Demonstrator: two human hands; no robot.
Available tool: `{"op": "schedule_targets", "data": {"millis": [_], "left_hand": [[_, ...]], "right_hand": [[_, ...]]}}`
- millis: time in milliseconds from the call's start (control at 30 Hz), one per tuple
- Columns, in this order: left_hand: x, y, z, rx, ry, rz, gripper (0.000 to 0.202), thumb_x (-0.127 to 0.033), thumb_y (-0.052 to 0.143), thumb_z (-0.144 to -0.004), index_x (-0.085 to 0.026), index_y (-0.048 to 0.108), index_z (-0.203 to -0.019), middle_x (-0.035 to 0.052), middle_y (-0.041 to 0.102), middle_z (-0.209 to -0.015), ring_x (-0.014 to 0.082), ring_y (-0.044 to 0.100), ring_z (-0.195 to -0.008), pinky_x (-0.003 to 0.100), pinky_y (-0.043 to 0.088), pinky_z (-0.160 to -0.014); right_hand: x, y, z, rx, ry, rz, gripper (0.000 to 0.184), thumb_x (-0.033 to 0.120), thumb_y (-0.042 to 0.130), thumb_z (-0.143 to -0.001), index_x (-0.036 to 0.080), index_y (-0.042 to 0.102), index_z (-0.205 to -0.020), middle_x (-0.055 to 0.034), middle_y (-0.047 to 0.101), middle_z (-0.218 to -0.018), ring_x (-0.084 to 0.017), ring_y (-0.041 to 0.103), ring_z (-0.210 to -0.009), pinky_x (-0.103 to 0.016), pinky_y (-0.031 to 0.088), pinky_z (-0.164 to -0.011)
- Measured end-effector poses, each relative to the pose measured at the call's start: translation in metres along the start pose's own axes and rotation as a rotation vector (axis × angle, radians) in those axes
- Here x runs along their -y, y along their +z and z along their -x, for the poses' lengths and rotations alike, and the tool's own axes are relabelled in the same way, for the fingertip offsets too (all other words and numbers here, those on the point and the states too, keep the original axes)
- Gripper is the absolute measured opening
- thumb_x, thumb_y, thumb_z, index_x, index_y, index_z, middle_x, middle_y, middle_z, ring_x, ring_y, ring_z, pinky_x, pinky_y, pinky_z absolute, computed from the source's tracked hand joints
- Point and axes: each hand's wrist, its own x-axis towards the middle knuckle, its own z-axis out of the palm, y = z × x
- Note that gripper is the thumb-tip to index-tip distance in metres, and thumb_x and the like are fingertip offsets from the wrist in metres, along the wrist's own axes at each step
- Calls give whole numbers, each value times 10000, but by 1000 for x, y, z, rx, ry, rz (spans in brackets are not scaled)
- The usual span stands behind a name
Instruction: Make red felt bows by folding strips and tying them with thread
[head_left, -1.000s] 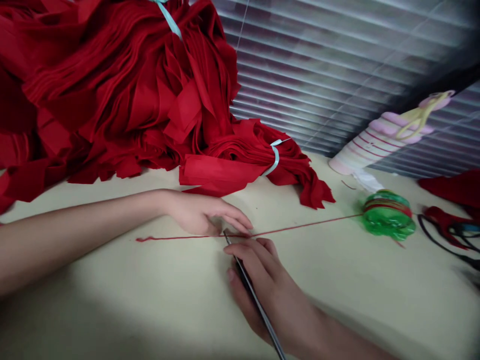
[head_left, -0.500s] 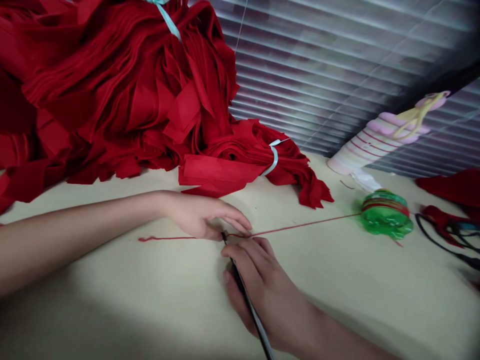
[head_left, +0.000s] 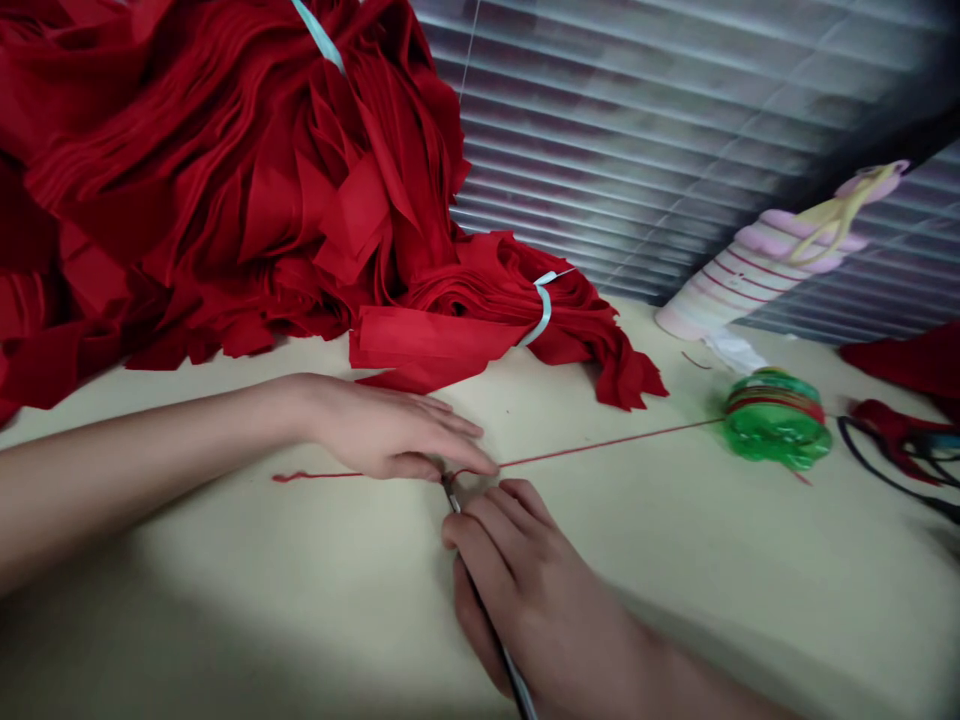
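Observation:
My left hand [head_left: 382, 432] lies low over the table, its fingers stretched out across a red cord [head_left: 615, 440]. The index fingertip touches the cord, and the thumb is beside the tool's tip. My right hand [head_left: 525, 570] is closed round a slim dark tool with a metallic sheen [head_left: 514, 682]; its exact kind is unclear. The tool's tip meets the cord between my left thumb and index finger, where the cord bends slightly. The cord's curled loose end [head_left: 283, 478] lies to the left. Rightward it runs straight to a green plastic spool [head_left: 776, 420] wound with red cord.
Red fabric strips [head_left: 225, 190] are heaped at the back left, beside a smaller tied bundle [head_left: 480, 320]. A white and pink cylinder [head_left: 720, 285] stands by the window blinds [head_left: 585, 150]. Red-handled scissors [head_left: 885, 440] and a dark cable lie at the right.
My left fingers have come down lower, the index fingertip now on the cord. The tool's tip has dropped slightly towards the cord. The view has shifted a little.

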Motion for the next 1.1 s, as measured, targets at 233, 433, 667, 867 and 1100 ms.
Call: {"op": "schedule_targets", "data": {"millis": [233,433,667,867,1100], "left_hand": [[2,4,-5,-49,12,-36,294,-178,479,-885,-251,600,-1143,-6,562,-1272,193,357,-1302,339,267,-1091],[-1,3,-8,-111,71,2,200,-149,494,-876,-242,663,-930,-4,626,-1185,155,499,-1183,318,303,-1076],[-4,4,-8,-123,67,-43,178,-118,453,-884,-196,583,-792,13,606,-1193,136,509,-1126,307,306,-1067],[-3,6,-8,-139,78,-32,169,-106,455,-877,-197,552,-772,22,617,-1143,140,505,-1116,320,321,-1046],[-4,5,-9,-135,71,-6,187,-78,467,-857,-196,550,-738,29,630,-1092,148,514,-1074,323,344,-1010]], "right_hand": [[2,-4,2,-17,-66,60,116,106,457,-730,151,506,-635,-42,457,-623,-168,340,-580,-326,265,-570],[-5,-6,4,-63,38,-190,87,96,431,-692,136,508,-705,-38,451,-639,-163,372,-602,-316,327,-596],[-14,-13,1,-137,162,-510,173,54,417,-675,171,474,-789,-21,523,-697,-144,458,-665,-270,385,-636],[-16,-15,1,-115,219,-631,180,39,423,-702,178,507,-779,21,516,-645,-110,460,-622,-249,392,-653],[-16,-19,-4,-54,296,-722,143,108,445,-798,180,568,-802,18,546,-638,-109,478,-604,-257,412,-673]]}}
